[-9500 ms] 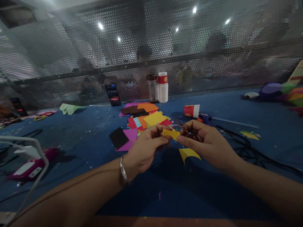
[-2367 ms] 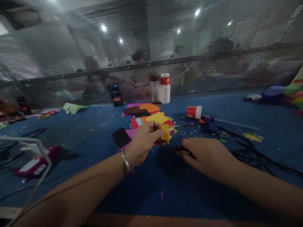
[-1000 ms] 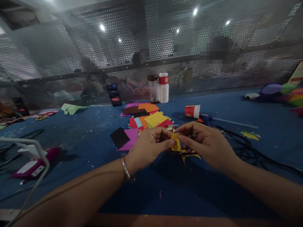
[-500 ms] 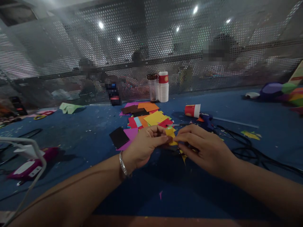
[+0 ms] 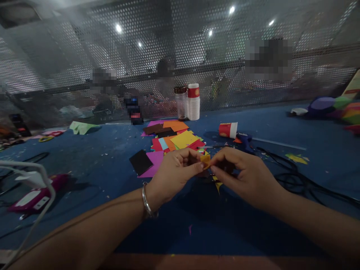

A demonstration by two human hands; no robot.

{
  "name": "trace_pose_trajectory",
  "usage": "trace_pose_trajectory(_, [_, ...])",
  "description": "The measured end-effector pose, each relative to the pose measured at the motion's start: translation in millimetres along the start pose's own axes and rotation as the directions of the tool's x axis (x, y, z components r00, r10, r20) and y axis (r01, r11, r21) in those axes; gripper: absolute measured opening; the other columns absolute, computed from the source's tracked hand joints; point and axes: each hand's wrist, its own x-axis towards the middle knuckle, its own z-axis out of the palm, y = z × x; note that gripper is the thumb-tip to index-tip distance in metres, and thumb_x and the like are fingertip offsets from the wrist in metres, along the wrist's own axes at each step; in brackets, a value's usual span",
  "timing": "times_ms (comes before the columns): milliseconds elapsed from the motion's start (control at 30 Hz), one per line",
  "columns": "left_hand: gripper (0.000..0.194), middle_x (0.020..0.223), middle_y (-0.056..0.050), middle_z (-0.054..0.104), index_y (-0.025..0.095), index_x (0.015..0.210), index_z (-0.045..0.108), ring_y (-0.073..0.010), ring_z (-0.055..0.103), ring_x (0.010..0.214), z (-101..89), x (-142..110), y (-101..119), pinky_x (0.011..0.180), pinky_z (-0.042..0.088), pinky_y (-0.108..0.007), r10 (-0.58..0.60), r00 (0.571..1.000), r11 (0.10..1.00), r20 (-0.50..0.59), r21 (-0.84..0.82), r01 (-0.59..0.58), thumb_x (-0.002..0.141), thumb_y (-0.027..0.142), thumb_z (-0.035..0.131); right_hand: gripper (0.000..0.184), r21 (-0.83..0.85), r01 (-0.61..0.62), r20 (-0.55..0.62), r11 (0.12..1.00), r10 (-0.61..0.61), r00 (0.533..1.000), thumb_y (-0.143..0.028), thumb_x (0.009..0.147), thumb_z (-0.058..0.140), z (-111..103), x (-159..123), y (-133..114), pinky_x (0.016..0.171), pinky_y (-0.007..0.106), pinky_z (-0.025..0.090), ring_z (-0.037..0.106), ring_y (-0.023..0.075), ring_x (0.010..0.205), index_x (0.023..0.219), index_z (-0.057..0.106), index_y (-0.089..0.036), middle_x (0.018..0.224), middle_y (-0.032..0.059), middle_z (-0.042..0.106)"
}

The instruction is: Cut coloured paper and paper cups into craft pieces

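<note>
My left hand (image 5: 174, 173) and my right hand (image 5: 244, 173) meet over the blue table (image 5: 112, 176). Both pinch one small folded yellow paper piece (image 5: 205, 160) between thumbs and fingertips. A silver bangle (image 5: 146, 202) sits on my left wrist. Under my right hand a yellow paper scrap (image 5: 217, 185) lies on the table, mostly hidden. Just beyond my hands is a pile of coloured paper squares (image 5: 180, 140), with a black square (image 5: 140, 162) and a purple one (image 5: 154, 161) at its left.
A red paper cup (image 5: 228, 130) lies on its side beside a blue glue gun (image 5: 244, 139). A cup stack (image 5: 193, 102) and a jar (image 5: 180, 103) stand by the perforated metal screen (image 5: 84, 56). Black cables (image 5: 303, 182) run at right. A magenta device (image 5: 33, 195) lies left.
The scissors left my right hand, which went down to the table and came back to the yellow piece. That piece is now folded smaller, pinched by both hands.
</note>
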Motion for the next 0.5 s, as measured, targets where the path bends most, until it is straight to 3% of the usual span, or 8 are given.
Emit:
trace_pose_trajectory(233, [0.014,0.076,-0.001,0.068,0.014,0.079,0.069,-0.0094,0.062,0.069,3.7,-3.0,-0.7,0.069,0.053,-0.023,0.026,0.999,0.999,-0.032,0.047,-0.024,0.069,0.018,0.077,0.008,0.137,-0.136,0.011,0.981,0.136,0.991,-0.023,0.08,0.058,-0.7,0.8,-2.7,0.049,0.021,0.043,0.053,0.0102,0.052,0.075,0.063,-0.019,0.063,-0.0019,0.061])
trace_pose_trajectory(500, [0.013,0.076,-0.001,0.069,0.015,0.08,0.069,-0.0095,0.063,0.069,8.1,-4.9,3.2,0.07,0.053,-0.023,0.004,1.0,0.992,-0.022,0.126,-0.001,0.069,0.017,0.076,0.007,0.249,-0.195,0.034,0.949,0.193,0.981,-0.023,0.078,0.06,4.1,1.2,4.5,0.052,0.022,0.043,0.052,0.0108,0.055,0.072,0.059,-0.02,0.063,-0.0028,0.059])
